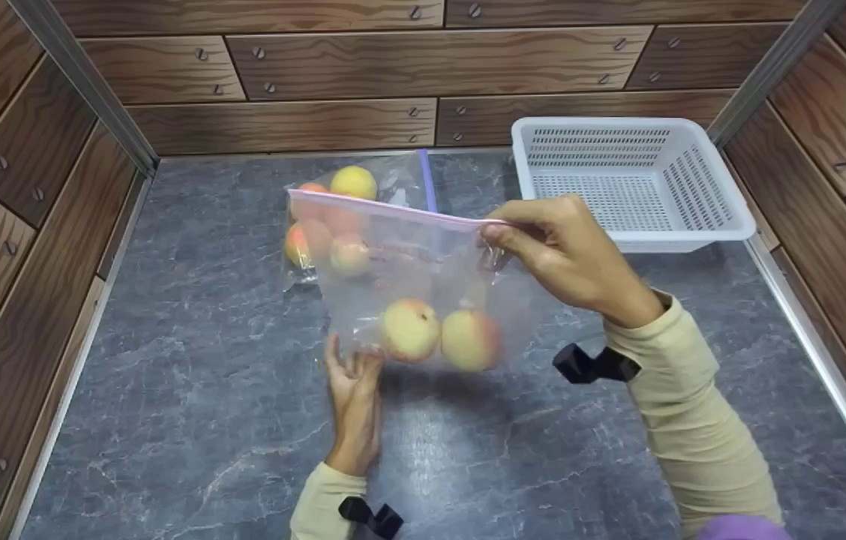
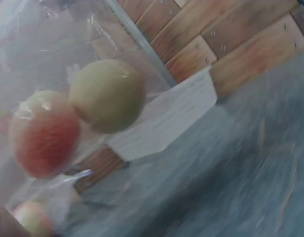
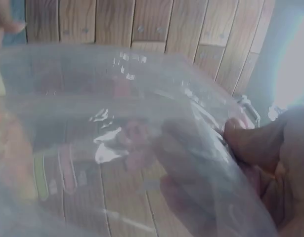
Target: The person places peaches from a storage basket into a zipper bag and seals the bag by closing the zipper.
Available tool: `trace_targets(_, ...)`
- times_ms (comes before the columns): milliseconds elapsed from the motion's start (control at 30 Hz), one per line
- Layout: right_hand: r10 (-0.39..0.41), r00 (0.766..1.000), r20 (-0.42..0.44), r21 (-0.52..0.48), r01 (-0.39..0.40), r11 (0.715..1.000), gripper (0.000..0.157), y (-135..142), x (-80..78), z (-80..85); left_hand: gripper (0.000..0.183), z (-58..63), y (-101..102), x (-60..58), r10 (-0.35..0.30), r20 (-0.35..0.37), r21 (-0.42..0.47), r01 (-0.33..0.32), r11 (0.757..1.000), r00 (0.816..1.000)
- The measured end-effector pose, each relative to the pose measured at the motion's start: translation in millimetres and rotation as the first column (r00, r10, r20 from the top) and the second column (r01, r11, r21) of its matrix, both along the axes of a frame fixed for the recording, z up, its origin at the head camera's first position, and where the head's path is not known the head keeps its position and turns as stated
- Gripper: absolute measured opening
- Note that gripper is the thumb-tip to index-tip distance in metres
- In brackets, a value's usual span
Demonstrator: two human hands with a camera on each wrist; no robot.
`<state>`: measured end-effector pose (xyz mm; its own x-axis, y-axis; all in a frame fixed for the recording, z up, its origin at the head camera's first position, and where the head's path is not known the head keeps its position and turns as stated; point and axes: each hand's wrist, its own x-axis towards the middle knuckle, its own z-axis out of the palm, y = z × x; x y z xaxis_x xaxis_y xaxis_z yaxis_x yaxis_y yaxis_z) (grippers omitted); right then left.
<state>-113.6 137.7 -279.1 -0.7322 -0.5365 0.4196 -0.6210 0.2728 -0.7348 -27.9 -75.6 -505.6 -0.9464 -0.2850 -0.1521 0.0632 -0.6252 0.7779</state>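
A clear zip bag [image 1: 400,262] with a pink zip strip hangs tilted over the table, with two yellow-and-red peaches [image 1: 409,330] at its bottom. My right hand [image 1: 565,251] pinches the bag's top right corner between thumb and fingers; the right wrist view shows the thumb [image 3: 255,143] on the plastic. Below the bag's lower left corner is my left hand [image 1: 355,397], its fingers raised and spread against the plastic. In the left wrist view the two peaches [image 2: 107,96] show through the film, blurred.
A second zip bag [image 1: 397,169] with a purple strip lies behind, holding several yellow and orange-red fruits, partly covered by the raised bag. At the back right stands a white perforated basket [image 1: 715,217]. Wood-patterned walls [image 1: 333,67] enclose the grey table [image 1: 190,390].
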Motion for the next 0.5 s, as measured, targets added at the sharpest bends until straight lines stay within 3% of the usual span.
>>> trace_targets(67, -0.004, 0.999, 0.040, -0.045, 0.006, 0.999, 0.012, -3, 2.6, -1.0, 0.123, -3.9, 10, 0.8, -0.097, -0.029, 0.155, 0.101, 0.983, 0.995)
trace_targets(133, -0.001, 0.995, 0.096, -0.103, 0.011, 0.995, 0.013, -7, 4.0, -4.2, 0.120, -6.5, 17, 1.0, -0.207, -0.092, 0.274, 0.225, 0.935, 0.974)
trace_targets(233, 0.005, 0.976, 0.217, -0.220, 0.044, 0.975, 0.016, -12, 5.1, -13.2, 0.107, -7.6, 21, 0.3, -0.316, -0.168, 0.357, 0.357, 0.863, 0.934)
trace_targets(300, -0.004, 0.951, 0.308, -0.298, 0.100, 0.949, 0.019, -14, 5.7, -22.6, 0.097, -7.4, 20, -0.2, -0.337, -0.184, 0.374, 0.383, 0.845, 0.923)
trace_targets(367, 0.005, 0.913, 0.408, -0.382, 0.165, 0.909, 0.023, -14, 6.1, -34.8, 0.090, -7.0, 15, 0.1, -0.320, -0.159, 0.367, 0.357, 0.859, 0.934)
trace_targets(500, 0.078, 0.830, 0.553, -0.503, 0.258, 0.825, 0.026, -6, 5.6, -68.2, 0.078, -5.3, -2, -2.7, -0.202, -0.046, 0.246, 0.207, 0.947, 0.978)
